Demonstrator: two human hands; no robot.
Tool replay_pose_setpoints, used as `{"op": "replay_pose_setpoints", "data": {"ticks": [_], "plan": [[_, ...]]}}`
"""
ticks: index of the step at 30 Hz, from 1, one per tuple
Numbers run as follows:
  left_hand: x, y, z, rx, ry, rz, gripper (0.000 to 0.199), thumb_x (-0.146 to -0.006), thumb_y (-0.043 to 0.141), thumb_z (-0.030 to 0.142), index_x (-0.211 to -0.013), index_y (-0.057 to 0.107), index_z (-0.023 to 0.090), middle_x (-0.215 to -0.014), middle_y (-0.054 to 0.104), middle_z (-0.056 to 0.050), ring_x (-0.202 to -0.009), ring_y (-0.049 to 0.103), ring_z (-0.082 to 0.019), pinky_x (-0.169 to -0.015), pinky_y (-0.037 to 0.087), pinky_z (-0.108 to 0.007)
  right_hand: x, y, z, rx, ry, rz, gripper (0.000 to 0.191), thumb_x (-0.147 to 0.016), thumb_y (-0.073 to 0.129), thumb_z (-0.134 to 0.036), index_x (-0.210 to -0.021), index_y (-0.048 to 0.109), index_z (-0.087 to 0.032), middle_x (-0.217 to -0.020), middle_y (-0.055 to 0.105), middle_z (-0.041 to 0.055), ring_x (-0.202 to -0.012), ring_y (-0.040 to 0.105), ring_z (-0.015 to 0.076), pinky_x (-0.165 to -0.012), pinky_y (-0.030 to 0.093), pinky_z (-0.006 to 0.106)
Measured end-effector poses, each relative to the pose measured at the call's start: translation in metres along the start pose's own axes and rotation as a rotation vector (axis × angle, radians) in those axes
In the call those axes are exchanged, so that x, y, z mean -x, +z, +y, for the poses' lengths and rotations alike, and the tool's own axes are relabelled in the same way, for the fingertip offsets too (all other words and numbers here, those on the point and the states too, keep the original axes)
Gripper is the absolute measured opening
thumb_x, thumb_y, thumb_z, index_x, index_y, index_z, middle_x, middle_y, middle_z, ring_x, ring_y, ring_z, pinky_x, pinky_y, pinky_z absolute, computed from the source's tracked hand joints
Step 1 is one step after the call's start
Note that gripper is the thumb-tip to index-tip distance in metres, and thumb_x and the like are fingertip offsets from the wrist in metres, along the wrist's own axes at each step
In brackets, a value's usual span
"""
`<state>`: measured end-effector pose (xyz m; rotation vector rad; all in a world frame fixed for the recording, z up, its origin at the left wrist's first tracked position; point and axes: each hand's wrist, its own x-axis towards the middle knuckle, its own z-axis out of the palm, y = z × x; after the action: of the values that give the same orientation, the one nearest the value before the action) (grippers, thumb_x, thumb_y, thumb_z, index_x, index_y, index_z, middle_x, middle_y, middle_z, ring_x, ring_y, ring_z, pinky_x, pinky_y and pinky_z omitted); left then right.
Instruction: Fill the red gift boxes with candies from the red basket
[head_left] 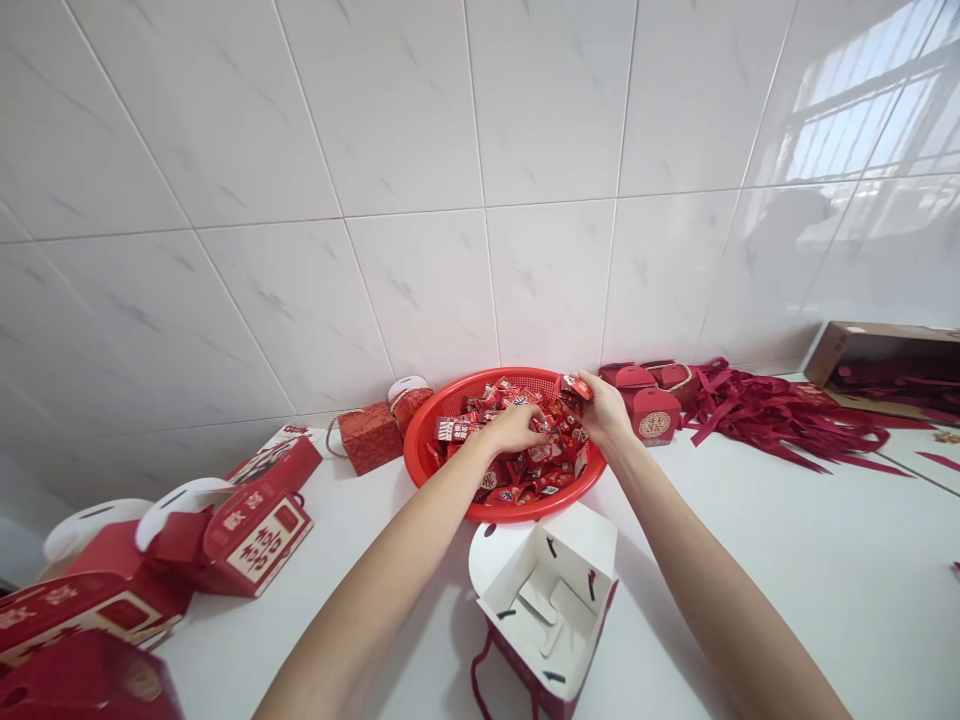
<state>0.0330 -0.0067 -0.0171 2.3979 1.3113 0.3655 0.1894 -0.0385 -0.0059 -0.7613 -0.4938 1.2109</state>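
Note:
A red plastic basket (441, 499) full of red-wrapped candies (517, 470) stands against the tiled wall. My left hand (517, 428) reaches into the candies near the middle, fingers bent down among them; whatever they grip is too small to tell. At the basket's back right, my right hand (602, 405) is closed on red candy packets (574, 390), held above the rim. In front of the basket, between my forearms, an open box (559, 610) with a white inside and dark red outside shows a bare inner bottom. A dark red cord hangs at its left side.
Red gift boxes (255, 535) with white flaps crowd the left side. Small red boxes (367, 438) sit left of the basket, and others (654, 415) right of it. Dark red ribbons (765, 410) lie beside a cardboard box (832, 350) at the far right.

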Motion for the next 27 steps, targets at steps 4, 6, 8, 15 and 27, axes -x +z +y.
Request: {"op": "replay_pose_setpoints", "data": {"ticks": [4,6,8,15,27], "plan": [[0.001,-0.001,-0.001,0.050,-0.022,-0.036,0.037,-0.077,0.065,0.019,-0.113,0.066,0.014,-0.088,0.072,-0.005,-0.081,0.067,-0.021,-0.069,0.050,-0.027,0.002,0.002,-0.001,-0.002,0.003,0.008,0.009,-0.068,0.072,-0.016,-0.062,0.065,-0.019,-0.057,0.065,-0.0028,-0.053,0.058,0.0130,-0.047,0.048,0.025],[0.001,-0.002,-0.002,0.057,-0.024,-0.019,0.039,-0.078,0.065,0.021,-0.116,0.067,0.014,-0.088,0.072,-0.005,-0.080,0.068,-0.022,-0.071,0.051,-0.028,0.002,0.002,-0.001,-0.005,-0.011,0.004,0.010,-0.067,0.072,-0.016,-0.062,0.065,-0.019,-0.057,0.066,-0.0026,-0.054,0.059,0.0134,-0.048,0.048,0.025],[0.000,-0.003,-0.004,0.079,-0.016,0.014,0.037,-0.081,0.065,0.025,-0.116,0.067,0.014,-0.092,0.074,-0.007,-0.084,0.069,-0.023,-0.076,0.053,-0.031,0.001,0.002,0.000,-0.007,-0.016,0.005,0.010,-0.068,0.072,-0.016,-0.062,0.065,-0.019,-0.057,0.066,-0.0025,-0.054,0.059,0.0137,-0.048,0.048,0.025],[-0.002,-0.012,-0.008,0.247,0.064,0.203,0.036,-0.083,0.067,0.026,-0.118,0.070,0.018,-0.121,0.072,-0.009,-0.109,0.066,-0.024,-0.097,0.050,-0.034,-0.003,-0.001,0.003,0.027,-0.006,-0.053,0.014,-0.068,0.074,-0.014,-0.060,0.063,-0.019,-0.056,0.065,-0.0027,-0.052,0.058,0.0136,-0.050,0.049,0.026],[-0.002,-0.015,-0.007,0.439,0.115,0.229,0.038,-0.074,0.080,0.032,-0.109,0.076,0.017,-0.118,0.074,-0.010,-0.109,0.068,-0.026,-0.100,0.050,-0.038,-0.006,0.001,0.005,-0.021,0.026,-0.064,0.015,-0.070,0.069,-0.008,-0.058,0.066,-0.017,-0.058,0.068,-0.0010,-0.056,0.059,0.0117,-0.056,0.050,0.022]]}}
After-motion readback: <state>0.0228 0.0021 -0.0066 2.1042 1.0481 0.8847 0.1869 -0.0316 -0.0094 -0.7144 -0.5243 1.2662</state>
